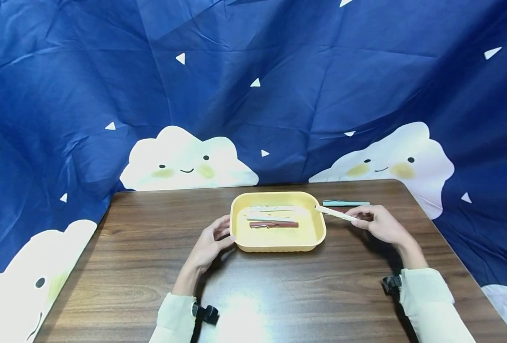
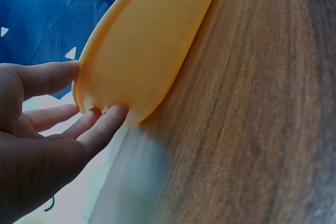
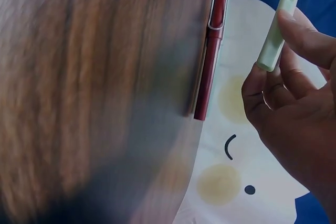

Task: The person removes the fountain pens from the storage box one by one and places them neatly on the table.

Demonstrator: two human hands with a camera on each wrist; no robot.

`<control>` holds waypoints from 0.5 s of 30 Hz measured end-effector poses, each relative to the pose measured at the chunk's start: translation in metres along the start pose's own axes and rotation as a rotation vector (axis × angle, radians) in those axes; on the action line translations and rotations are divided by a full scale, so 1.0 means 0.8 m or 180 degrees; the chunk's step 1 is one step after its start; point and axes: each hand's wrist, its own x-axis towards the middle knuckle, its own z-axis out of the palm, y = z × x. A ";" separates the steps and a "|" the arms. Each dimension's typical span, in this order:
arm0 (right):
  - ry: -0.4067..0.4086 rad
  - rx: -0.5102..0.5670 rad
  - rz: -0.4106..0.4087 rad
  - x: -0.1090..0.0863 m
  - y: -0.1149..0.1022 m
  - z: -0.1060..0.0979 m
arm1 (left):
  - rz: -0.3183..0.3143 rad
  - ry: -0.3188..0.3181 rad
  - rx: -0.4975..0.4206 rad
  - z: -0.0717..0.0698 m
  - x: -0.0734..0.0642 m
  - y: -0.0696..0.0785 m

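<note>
My left hand rests its fingertips against the left end of a yellow tray, thumb toward the front. In the left wrist view the fingers lie along the outside of the tray wall. Between thumb and fingers, my right hand pinches a pale green pen near one end. Its other end overlaps the tray's right rim in the head view. Inside the tray lie a dark red pen and several pale pens, roughly side by side.
Right of the tray, a light blue pen and a red pen lie on the wooden table, the red one partly behind my right hand in the head view. A blue cloth with clouds hangs behind the table.
</note>
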 end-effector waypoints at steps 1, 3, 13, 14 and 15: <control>0.0010 -0.0023 0.0006 -0.001 0.001 -0.001 | -0.0002 -0.0001 -0.0002 0.000 0.000 0.000; 0.0033 -0.0052 0.0014 -0.001 0.003 -0.002 | 0.0000 -0.0003 -0.0009 0.000 0.000 0.000; 0.0075 -0.0080 -0.0037 -0.001 0.013 -0.005 | 0.0009 -0.0035 -0.0024 -0.001 0.001 -0.003; 0.0075 -0.0093 -0.0034 -0.001 0.014 -0.006 | 0.0011 -0.0032 -0.0022 -0.001 0.000 -0.003; 0.0076 -0.0116 -0.0029 -0.001 0.016 -0.007 | 0.0028 -0.0032 -0.0012 -0.001 0.000 -0.003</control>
